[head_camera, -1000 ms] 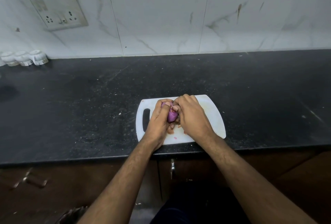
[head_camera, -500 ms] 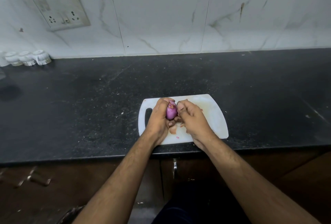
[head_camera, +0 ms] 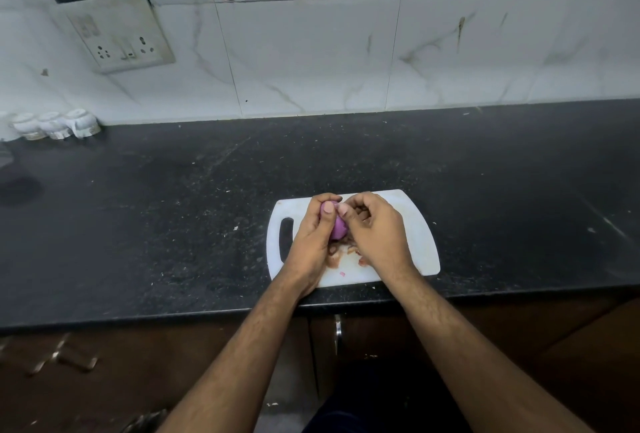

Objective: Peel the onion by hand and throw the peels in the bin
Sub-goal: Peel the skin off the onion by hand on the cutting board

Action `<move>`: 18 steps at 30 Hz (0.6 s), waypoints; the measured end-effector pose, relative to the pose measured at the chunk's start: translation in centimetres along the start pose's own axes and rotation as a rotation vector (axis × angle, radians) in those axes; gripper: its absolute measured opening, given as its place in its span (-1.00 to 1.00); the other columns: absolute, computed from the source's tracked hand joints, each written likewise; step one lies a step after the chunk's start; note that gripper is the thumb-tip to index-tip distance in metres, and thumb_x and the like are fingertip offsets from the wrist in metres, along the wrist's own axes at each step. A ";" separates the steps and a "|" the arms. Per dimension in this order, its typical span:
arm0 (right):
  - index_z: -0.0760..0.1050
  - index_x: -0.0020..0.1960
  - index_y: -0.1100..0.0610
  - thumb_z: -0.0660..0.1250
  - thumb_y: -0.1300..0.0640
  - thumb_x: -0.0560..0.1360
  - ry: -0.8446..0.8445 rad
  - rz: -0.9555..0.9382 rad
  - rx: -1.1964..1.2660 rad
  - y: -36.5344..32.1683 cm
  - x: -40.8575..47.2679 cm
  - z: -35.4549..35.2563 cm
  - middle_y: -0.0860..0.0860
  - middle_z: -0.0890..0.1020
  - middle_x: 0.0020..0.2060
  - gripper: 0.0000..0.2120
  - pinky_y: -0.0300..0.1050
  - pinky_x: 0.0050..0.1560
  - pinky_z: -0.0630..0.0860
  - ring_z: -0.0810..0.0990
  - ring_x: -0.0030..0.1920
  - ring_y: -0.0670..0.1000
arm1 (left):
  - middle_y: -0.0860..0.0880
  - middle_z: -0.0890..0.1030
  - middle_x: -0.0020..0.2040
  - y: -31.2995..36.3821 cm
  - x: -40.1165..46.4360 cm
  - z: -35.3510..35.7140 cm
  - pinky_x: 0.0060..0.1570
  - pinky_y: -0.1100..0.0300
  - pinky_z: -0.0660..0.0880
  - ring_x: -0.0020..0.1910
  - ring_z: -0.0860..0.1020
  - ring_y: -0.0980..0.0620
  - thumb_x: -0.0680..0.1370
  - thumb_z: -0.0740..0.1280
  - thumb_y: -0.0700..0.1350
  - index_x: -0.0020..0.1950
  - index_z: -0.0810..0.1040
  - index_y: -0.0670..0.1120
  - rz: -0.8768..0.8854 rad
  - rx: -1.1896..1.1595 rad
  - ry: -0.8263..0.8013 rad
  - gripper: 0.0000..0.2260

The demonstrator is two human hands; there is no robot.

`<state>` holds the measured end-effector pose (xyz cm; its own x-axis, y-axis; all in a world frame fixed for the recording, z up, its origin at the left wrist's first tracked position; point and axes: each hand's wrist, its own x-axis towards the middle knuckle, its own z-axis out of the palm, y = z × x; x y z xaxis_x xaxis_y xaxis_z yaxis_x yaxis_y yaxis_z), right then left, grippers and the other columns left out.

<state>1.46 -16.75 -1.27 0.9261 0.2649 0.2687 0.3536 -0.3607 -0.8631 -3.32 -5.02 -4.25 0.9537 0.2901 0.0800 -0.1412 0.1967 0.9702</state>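
Since the earlier frame the onion [head_camera: 337, 227] has tilted over and both thumbs now meet on its top. Purple, glossy, mostly bare, it is held just above the white cutting board [head_camera: 417, 235]. Left hand [head_camera: 311, 242] curls around it; right hand [head_camera: 375, 231] pinches at its upper end. Brown peels [head_camera: 341, 252] lie on the board beneath. Black speckled counter [head_camera: 173, 207], white marble-look tile wall [head_camera: 311, 58], socket plate [head_camera: 116, 32], small white cups [head_camera: 55, 124] far left.
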 end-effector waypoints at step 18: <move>0.53 0.05 0.00 0.13 -0.10 0.70 -0.193 0.270 0.133 0.6 -0.1 0.2 0.05 0.70 -0.05 -0.74 -0.01 -0.27 0.61 0.70 -0.01 0.13 | -0.02 0.62 0.09 0.7 -0.8 0.0 -0.06 -0.15 0.47 -0.04 0.49 -0.18 0.63 0.39 0.17 0.34 0.54 0.06 0.041 0.027 -0.036 -0.66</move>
<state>1.54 -16.81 -1.90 0.9372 0.3449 -0.0517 0.0675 -0.3248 -0.9434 -4.22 -5.15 -3.61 0.9561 0.2637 0.1277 -0.1738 0.1597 0.9717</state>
